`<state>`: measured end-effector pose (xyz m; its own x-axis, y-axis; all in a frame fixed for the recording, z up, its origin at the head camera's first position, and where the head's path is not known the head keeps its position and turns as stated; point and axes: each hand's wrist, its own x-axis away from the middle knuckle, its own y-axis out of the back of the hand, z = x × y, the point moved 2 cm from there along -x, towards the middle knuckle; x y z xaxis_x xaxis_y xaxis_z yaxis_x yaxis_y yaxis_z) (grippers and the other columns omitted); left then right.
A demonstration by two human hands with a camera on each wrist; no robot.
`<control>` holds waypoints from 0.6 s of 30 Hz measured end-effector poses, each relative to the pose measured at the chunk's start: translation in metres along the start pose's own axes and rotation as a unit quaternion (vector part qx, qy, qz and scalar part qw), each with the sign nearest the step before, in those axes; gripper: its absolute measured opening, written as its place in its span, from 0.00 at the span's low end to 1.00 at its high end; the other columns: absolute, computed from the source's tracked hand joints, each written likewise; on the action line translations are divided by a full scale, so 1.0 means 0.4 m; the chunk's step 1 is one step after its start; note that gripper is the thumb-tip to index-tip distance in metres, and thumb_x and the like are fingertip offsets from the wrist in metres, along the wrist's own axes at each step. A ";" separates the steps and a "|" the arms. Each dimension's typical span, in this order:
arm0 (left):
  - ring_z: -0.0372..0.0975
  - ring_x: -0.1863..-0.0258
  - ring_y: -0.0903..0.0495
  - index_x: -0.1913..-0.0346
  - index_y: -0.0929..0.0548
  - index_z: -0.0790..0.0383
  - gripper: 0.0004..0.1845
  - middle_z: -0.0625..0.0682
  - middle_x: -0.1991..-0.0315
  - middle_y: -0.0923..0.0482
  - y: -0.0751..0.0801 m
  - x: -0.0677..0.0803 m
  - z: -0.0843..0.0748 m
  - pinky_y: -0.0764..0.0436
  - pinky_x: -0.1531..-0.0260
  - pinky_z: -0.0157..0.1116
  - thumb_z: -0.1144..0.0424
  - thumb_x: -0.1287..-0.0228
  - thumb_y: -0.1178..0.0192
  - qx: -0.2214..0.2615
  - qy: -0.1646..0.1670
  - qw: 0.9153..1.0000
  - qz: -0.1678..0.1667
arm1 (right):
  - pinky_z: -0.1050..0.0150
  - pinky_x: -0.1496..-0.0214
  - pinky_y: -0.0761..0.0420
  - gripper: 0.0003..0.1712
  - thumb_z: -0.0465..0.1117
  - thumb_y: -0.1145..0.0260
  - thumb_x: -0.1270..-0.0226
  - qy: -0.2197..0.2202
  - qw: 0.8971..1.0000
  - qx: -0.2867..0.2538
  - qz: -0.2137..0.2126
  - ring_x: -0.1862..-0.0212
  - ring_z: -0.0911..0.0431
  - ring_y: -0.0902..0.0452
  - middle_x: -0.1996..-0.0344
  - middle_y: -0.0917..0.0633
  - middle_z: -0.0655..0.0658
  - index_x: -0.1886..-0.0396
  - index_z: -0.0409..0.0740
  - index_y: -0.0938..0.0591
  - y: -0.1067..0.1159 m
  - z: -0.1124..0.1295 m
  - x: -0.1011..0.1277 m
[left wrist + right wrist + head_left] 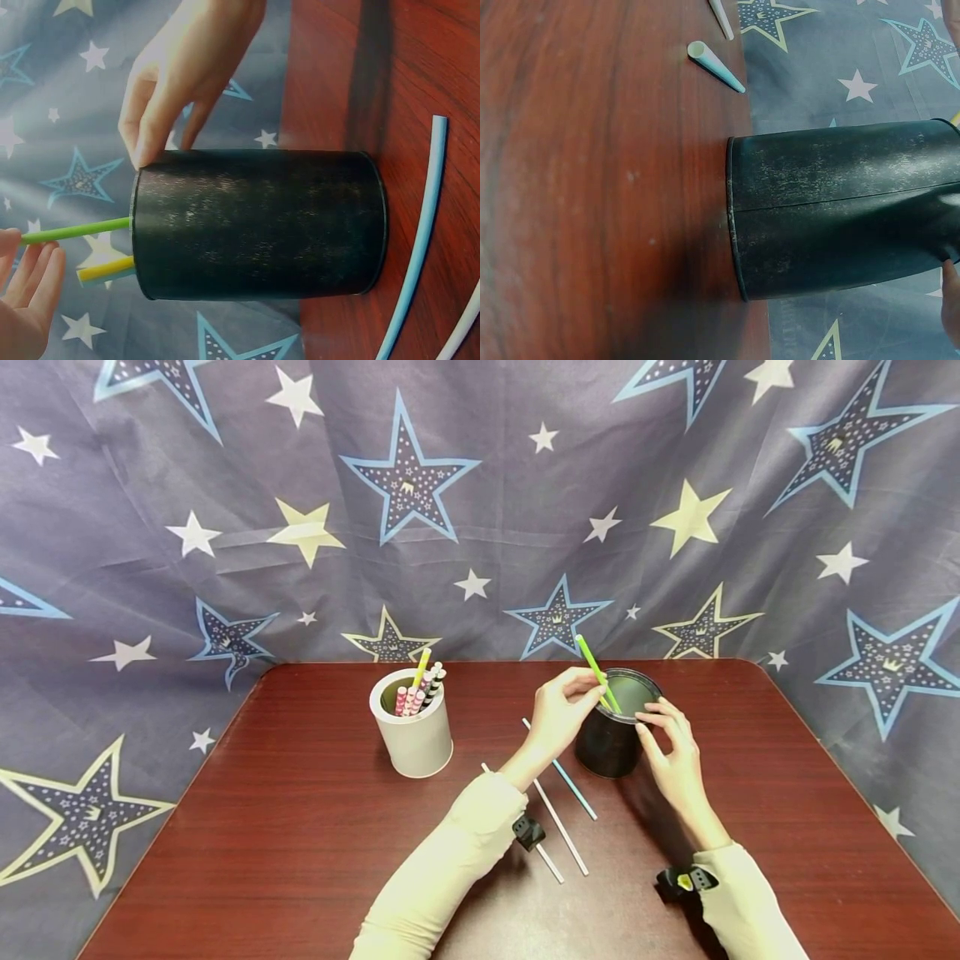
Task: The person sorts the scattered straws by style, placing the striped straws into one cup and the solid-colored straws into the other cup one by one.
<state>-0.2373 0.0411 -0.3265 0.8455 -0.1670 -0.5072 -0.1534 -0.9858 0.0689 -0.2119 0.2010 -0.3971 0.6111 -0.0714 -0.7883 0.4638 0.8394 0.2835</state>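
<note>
My left hand [558,714] pinches a green straw [588,656] between thumb and fingers, and the straw's lower end is inside the black can [609,747]. A yellow straw [109,268] also sticks out of this can, next to the green one. On the can's right side, my right hand [675,752] holds the rim with its fingertips, thumb toward the near side. The can stands upright; in the right wrist view its dark side wall [840,217] shows, with a fingertip [951,285] of the right hand against it.
A white can [416,743] on the left holds several straws, pink-patterned, black-striped and yellow. Between the cans a blue straw [576,789] and two pale straws lie on the brown table [285,827], partly under the left forearm. A star-patterned curtain [480,527] hangs behind.
</note>
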 end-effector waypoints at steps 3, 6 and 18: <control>0.51 0.64 0.20 0.62 0.22 0.78 0.09 0.66 0.66 0.21 -0.002 0.001 0.005 0.22 0.64 0.27 0.76 0.47 0.42 -0.011 0.000 1.000 -0.001 | 0.66 0.38 0.41 0.13 0.17 0.40 0.54 0.001 1.000 -0.001 0.000 0.47 0.35 0.36 0.60 0.24 0.29 0.65 0.27 0.22 -0.001 -0.007 0.002; 0.51 0.65 0.20 0.62 0.22 0.78 0.09 0.66 0.66 0.20 -0.002 0.002 0.008 0.22 0.65 0.26 0.76 0.47 0.43 -0.025 -0.003 1.000 -0.001 | 0.66 0.38 0.41 0.13 0.19 0.39 0.53 -0.002 1.000 -0.003 0.000 0.45 0.39 0.36 0.59 0.24 0.31 0.65 0.29 0.21 -0.004 -0.041 0.009; 0.51 0.65 0.21 0.61 0.23 0.77 0.10 0.66 0.65 0.21 0.057 0.039 0.027 0.21 0.64 0.38 0.76 0.47 0.42 -0.057 -0.027 0.998 0.012 | 0.66 0.37 0.41 0.13 0.21 0.38 0.52 -0.005 1.000 -0.002 0.000 0.44 0.40 0.36 0.58 0.23 0.35 0.64 0.32 0.20 -0.009 -0.091 0.019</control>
<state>-0.2331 0.0162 -0.3421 0.8128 -0.1925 -0.5499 -0.1112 -0.9777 0.1780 -0.2322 0.2169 -0.4241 0.6176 -0.0768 -0.7828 0.4616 0.8412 0.2816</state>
